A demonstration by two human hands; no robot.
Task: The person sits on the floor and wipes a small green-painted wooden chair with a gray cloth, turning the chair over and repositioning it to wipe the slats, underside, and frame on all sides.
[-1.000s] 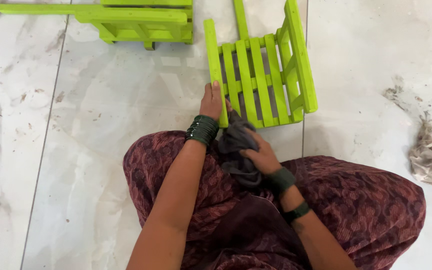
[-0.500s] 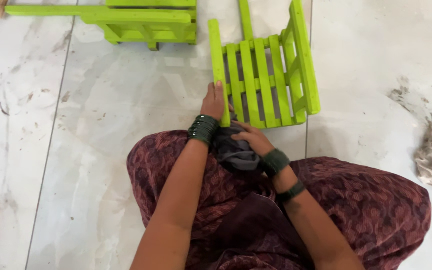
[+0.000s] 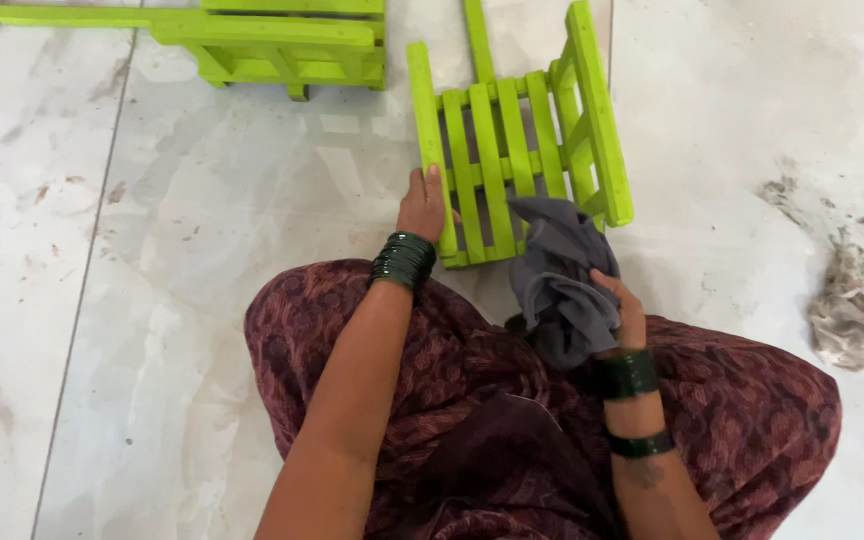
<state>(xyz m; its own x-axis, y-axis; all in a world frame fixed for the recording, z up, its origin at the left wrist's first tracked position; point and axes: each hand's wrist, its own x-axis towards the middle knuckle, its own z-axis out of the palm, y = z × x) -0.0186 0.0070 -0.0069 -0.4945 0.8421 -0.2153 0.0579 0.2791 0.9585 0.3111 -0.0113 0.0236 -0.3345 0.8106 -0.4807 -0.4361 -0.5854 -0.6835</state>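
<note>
The gray cloth [image 3: 559, 285] covers most of the right hand [image 3: 624, 312], so the fingers under it can't be seen. The second green frame [image 3: 252, 40] runs off the top edge, same with the slatted green stool [image 3: 512, 140]. The left hand [image 3: 422, 205] hides its own palm against the stool's side rail.

Left hand [image 3: 422, 205] was gripping the near corner of a lime green slatted wooden frame [image 3: 512, 130] lying on the marble floor [image 3: 212, 230]. Right hand [image 3: 624, 315] had a grey rag [image 3: 557, 275] bunched up, draped against the frame's edge. Another dirty rag [image 3: 845, 320] sat off to the right.
</note>
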